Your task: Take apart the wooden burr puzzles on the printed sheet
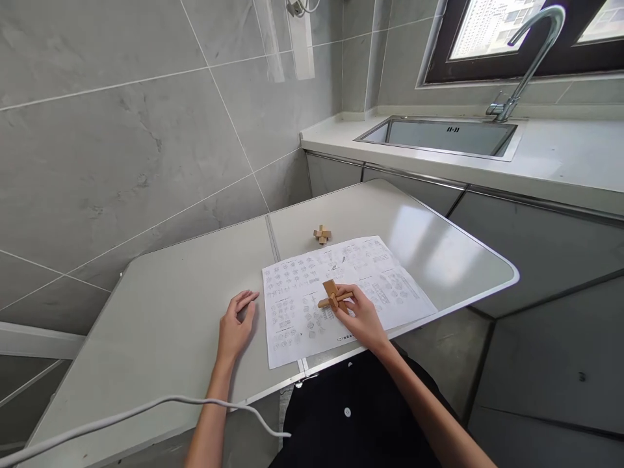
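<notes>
My right hand (pixel 359 316) grips a wooden interlocking puzzle (pixel 331 292) of crossed light-brown pieces, its fingers closed round the right side. The puzzle is held over a large printed sheet (pixel 287 351) covered with small diagrams and text. My left hand (pixel 237 323) rests on the tabletop just left of the sheet, holding nothing, with thumb and fingers apart. Beyond the sheet's far edge sits a second, smaller wooden burr puzzle (pixel 322 234), touched by neither hand.
The pale folding table (pixel 185 292) has a seam across its middle. A white cable (pixel 160 402) crosses the lower left, in front of my left forearm. Past the table stands a counter (pixel 575 156) with a sink (pixel 439 134) and a tall faucet (pixel 539 55). A tiled wall (pixel 121 149) borders the left.
</notes>
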The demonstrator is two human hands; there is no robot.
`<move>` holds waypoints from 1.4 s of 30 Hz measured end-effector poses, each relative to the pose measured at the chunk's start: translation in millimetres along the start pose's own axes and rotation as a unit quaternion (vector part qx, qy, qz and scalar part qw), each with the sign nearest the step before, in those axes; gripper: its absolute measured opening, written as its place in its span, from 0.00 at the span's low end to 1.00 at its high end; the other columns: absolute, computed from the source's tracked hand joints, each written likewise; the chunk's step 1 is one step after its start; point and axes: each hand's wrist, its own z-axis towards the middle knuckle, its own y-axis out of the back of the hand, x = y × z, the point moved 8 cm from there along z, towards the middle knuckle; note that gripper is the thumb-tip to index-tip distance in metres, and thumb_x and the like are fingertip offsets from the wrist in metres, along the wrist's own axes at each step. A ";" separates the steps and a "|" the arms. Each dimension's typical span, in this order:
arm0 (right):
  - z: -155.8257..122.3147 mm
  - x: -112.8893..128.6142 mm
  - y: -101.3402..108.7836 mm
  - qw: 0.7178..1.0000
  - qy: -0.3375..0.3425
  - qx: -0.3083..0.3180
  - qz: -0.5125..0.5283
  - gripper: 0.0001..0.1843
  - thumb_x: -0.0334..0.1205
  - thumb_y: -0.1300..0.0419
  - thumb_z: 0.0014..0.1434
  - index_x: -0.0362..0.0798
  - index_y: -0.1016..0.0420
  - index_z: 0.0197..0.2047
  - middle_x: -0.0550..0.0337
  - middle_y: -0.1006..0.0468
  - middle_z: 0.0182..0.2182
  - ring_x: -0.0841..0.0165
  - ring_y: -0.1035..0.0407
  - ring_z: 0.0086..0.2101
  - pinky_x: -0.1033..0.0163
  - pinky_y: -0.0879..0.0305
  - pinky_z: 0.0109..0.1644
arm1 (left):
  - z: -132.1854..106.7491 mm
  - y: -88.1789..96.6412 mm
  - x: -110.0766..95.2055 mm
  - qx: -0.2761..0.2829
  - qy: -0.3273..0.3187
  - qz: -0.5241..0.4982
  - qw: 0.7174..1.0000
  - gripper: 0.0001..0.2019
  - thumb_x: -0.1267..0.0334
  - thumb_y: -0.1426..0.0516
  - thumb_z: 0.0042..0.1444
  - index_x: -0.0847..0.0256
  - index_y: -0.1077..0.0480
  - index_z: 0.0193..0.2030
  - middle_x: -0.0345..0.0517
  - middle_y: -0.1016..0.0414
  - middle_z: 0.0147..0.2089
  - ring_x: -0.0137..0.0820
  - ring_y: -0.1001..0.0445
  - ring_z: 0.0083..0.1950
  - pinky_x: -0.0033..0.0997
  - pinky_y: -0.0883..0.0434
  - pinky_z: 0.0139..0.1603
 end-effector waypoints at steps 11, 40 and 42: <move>-0.8 -6.7 4.0 0.999 -0.035 0.008 0.010 0.18 0.57 0.33 0.67 0.54 0.29 0.48 0.50 0.21 0.54 0.54 0.20 0.54 0.47 0.21 0.59 | -0.2 -1.6 -6.5 0.010 0.032 -0.009 0.999 0.18 0.48 0.43 0.67 0.51 0.22 0.57 0.48 0.20 0.65 0.44 0.25 0.69 0.49 0.33 0.72; -3.1 -12.5 4.5 0.996 -0.061 0.024 -0.055 0.22 0.41 0.35 0.66 0.55 0.34 0.61 0.47 0.24 0.61 0.55 0.17 0.48 0.52 0.17 0.47 | 2.6 -11.1 -13.7 -0.002 -0.008 0.097 0.995 0.20 0.48 0.44 0.67 0.49 0.27 0.62 0.43 0.19 0.64 0.48 0.25 0.70 0.52 0.26 0.69; -3.0 -11.9 4.7 0.996 -0.060 0.024 -0.056 0.22 0.41 0.36 0.66 0.55 0.34 0.61 0.48 0.24 0.61 0.55 0.17 0.48 0.54 0.17 0.45 | 2.6 -11.8 -13.3 -0.003 -0.010 0.099 0.995 0.20 0.49 0.44 0.67 0.49 0.27 0.62 0.43 0.19 0.64 0.48 0.25 0.70 0.52 0.27 0.69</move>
